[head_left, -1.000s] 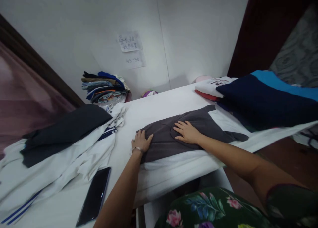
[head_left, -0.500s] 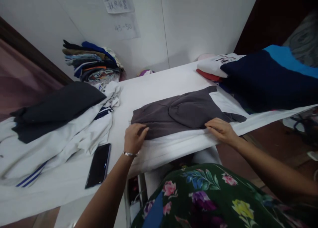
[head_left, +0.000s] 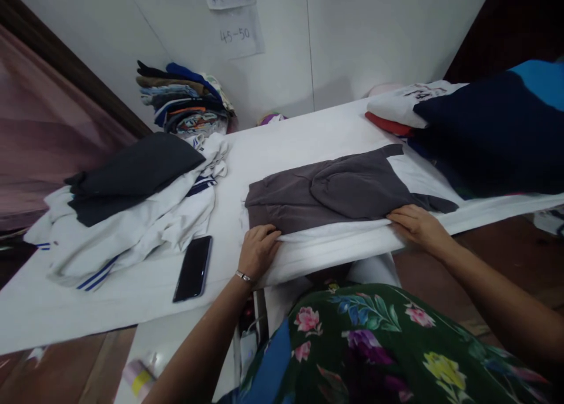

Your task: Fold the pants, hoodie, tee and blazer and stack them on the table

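A dark grey garment (head_left: pixel 352 184) lies spread on the white-covered table in front of me, its exact kind unclear. At its right end two narrow strips spread apart with white showing between them. My left hand (head_left: pixel 259 248) has its fingers closed at the garment's near left corner, and there is a bracelet on that wrist. On the near edge farther right, my right hand (head_left: pixel 412 223) pinches the cloth. White fabric shows along that near edge beneath the garment.
White clothes with blue stripes (head_left: pixel 110 239) lie left under a folded black garment (head_left: pixel 141 163). A phone (head_left: pixel 192 269) rests nearby. Folded clothes (head_left: pixel 185 98) are stacked by the wall, and dark blue clothing (head_left: pixel 489 140) is heaped right. The table's near edge (head_left: pixel 343 254) is close to my body.
The whole view has shifted, so everything on the table sits farther right in it. My left hand has moved slightly along the near corner, its fingers now lower on the edge. Both hands stay at the garment.
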A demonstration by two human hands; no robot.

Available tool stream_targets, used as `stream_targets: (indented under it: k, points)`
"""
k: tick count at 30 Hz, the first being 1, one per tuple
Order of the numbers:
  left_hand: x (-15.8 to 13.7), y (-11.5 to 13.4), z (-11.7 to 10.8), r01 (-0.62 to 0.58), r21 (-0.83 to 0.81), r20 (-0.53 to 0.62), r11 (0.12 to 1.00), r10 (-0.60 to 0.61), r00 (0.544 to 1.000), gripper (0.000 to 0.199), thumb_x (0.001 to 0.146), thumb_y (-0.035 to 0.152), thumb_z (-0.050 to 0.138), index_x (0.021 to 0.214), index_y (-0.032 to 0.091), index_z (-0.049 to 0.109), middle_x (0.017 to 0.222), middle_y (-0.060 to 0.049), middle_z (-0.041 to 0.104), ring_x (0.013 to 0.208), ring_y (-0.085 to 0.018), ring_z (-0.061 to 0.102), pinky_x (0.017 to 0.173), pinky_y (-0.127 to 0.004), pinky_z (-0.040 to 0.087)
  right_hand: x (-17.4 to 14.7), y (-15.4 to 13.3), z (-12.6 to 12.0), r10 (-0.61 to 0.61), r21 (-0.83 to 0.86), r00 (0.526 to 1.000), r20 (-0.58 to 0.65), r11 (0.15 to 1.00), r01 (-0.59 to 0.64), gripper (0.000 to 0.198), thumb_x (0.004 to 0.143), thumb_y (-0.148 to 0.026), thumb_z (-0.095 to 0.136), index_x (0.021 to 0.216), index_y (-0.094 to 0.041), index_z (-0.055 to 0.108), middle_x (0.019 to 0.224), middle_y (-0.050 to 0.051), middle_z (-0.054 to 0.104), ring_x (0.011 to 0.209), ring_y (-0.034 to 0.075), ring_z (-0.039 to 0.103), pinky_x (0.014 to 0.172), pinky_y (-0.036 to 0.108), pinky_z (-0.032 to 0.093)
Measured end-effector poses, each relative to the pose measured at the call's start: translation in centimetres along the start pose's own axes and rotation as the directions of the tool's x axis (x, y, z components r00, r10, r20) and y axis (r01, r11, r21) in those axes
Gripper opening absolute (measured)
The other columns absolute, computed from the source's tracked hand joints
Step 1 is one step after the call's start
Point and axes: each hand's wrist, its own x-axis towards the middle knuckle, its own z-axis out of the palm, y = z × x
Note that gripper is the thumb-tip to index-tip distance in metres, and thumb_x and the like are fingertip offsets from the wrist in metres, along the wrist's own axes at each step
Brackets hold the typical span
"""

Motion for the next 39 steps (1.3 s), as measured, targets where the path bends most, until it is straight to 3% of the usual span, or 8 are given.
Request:
stream_targets:
  k: [6, 14, 21, 24, 31, 35, 39]
  points:
    - [0.0, 0.3, -0.4, 0.011, 0.045, -0.002, 0.999, -0.011, 1.000, 0.022, 0.089, 0.025, 0.050, 0.099, 0.024, 0.070, 0.111, -0.007, 0.064, 0.105, -0.023, 0.054, 0.091, -0.039, 0.041, 0.1, 0.8, 0.1, 0.044, 0.033, 0.996, -0.072, 0.999, -0.042, 0.028, 0.092, -0.030, 0.042, 0.097, -0.022, 0.068, 0.095, 0.008, 0.067, 0.086, 0.023, 0.060, 0.077, 0.037, 0.050]
    - [0.1, 1.6, 0.3, -0.041, 0.082, 0.031, 0.996, 0.039, 0.999, 0.016, 0.085, 0.023, 0.057, 0.095, 0.025, 0.069, 0.109, -0.007, 0.064, 0.105, -0.023, 0.053, 0.091, -0.039, 0.039, 0.8, 0.2, 0.8, -0.023, 0.060, 1.000, 0.019, 0.998, 0.021, 0.030, 0.092, -0.038, 0.044, 0.098, -0.022, 0.069, 0.095, 0.009, 0.065, 0.087, 0.024, 0.059, 0.075, 0.039, 0.050]
    - [1.0, 0.2, -1.4, 0.018, 0.129, -0.043, 0.992, -0.013, 0.999, 0.018, 0.083, 0.014, 0.052, 0.089, 0.023, 0.067, 0.105, -0.006, 0.065, 0.107, -0.023, 0.052, 0.095, -0.040, 0.035, 1.5, 0.0, 0.5, 0.063, 0.267, 0.998, 0.031, 0.961, -0.069, 0.025, 0.093, -0.034, 0.045, 0.090, -0.023, 0.067, 0.088, 0.008, 0.065, 0.083, 0.021, 0.059, 0.072, 0.034, 0.049]
    - [0.6, -0.1, -1.2, 0.016, 0.126, -0.037, 0.992, -0.012, 0.999, 0.018, 0.081, 0.013, 0.052, 0.088, 0.022, 0.066, 0.105, -0.006, 0.065, 0.107, -0.023, 0.052, 0.095, -0.039, 0.036, 1.5, 0.4, 0.7, 0.057, 0.272, 0.996, 0.061, 0.960, -0.072, 0.026, 0.092, -0.037, 0.045, 0.088, -0.023, 0.066, 0.087, 0.006, 0.065, 0.083, 0.021, 0.059, 0.071, 0.034, 0.049]
    - [-0.4, -0.3, -0.4, 0.106, 0.185, 0.038, 0.977, -0.115, 0.993, 0.038, 0.076, 0.011, 0.052, 0.111, 0.024, 0.062, 0.131, -0.009, 0.054, 0.120, -0.026, 0.046, 0.098, -0.042, 0.036, 1.9, -1.4, 1.3, -0.056, 0.092, 0.995, 0.078, 0.995, 0.049, 0.029, 0.091, -0.035, 0.044, 0.098, -0.022, 0.069, 0.093, 0.008, 0.064, 0.084, 0.022, 0.057, 0.073, 0.036, 0.047]
    - [0.3, -0.7, -1.6, 0.098, 0.215, 0.029, 0.972, -0.107, 0.994, 0.029, 0.079, 0.014, 0.052, 0.101, 0.026, 0.067, 0.130, -0.007, 0.056, 0.123, -0.025, 0.045, 0.101, -0.043, 0.034, 2.4, -2.9, 2.0, -0.084, 0.047, 0.996, 0.032, 0.995, 0.083, 0.028, 0.091, -0.030, 0.044, 0.101, -0.022, 0.069, 0.091, 0.009, 0.063, 0.084, 0.022, 0.055, 0.073, 0.035, 0.045]
    - [0.3, -1.4, -2.1, 0.105, 0.210, -0.004, 0.972, -0.106, 0.994, 0.025, 0.081, 0.014, 0.051, 0.090, 0.028, 0.071, 0.122, -0.005, 0.061, 0.126, -0.025, 0.044, 0.104, -0.044, 0.031, 2.4, -2.6, 2.5, -0.153, 0.114, 0.986, 0.064, 0.983, 0.145, 0.029, 0.093, -0.027, 0.042, 0.098, -0.022, 0.070, 0.089, 0.008, 0.064, 0.081, 0.019, 0.055, 0.070, 0.031, 0.044]
